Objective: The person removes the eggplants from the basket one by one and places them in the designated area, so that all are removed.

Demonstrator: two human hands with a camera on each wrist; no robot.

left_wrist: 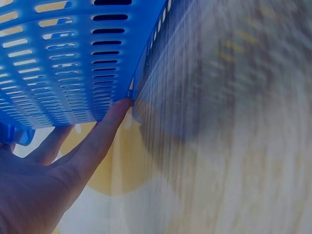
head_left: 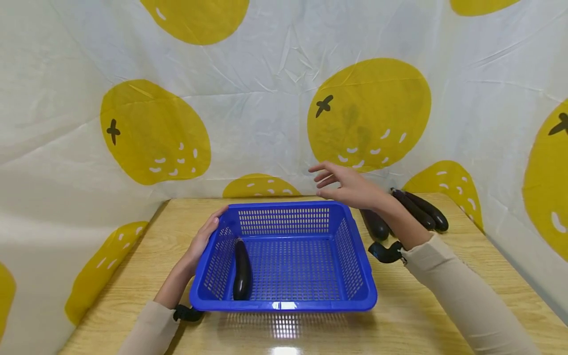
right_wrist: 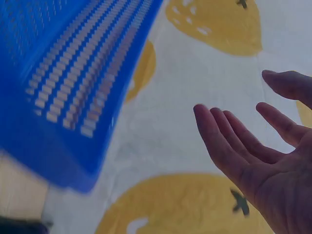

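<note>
A blue plastic basket (head_left: 284,305) stands in the middle of the head view, with one dark eggplant (head_left: 242,273) lying along its left side. My left hand (head_left: 205,240) holds the basket at its left wall. In the left wrist view, a long finger (left_wrist: 105,131) reaches the lower edge of the slotted wall. Beyond the basket's far right corner, my right hand (head_left: 350,186) is raised with fingers spread and nothing in it. The right wrist view shows this hand (right_wrist: 273,165) apart from the basket.
Several eggplants lie right of the basket: one (head_left: 375,226) close to its wall, partly hidden by my right arm, and a pair (head_left: 417,211) farther right. A light wood table (head_left: 479,276) is beneath. Behind it hangs a white cloth (head_left: 262,128) with yellow fruit prints.
</note>
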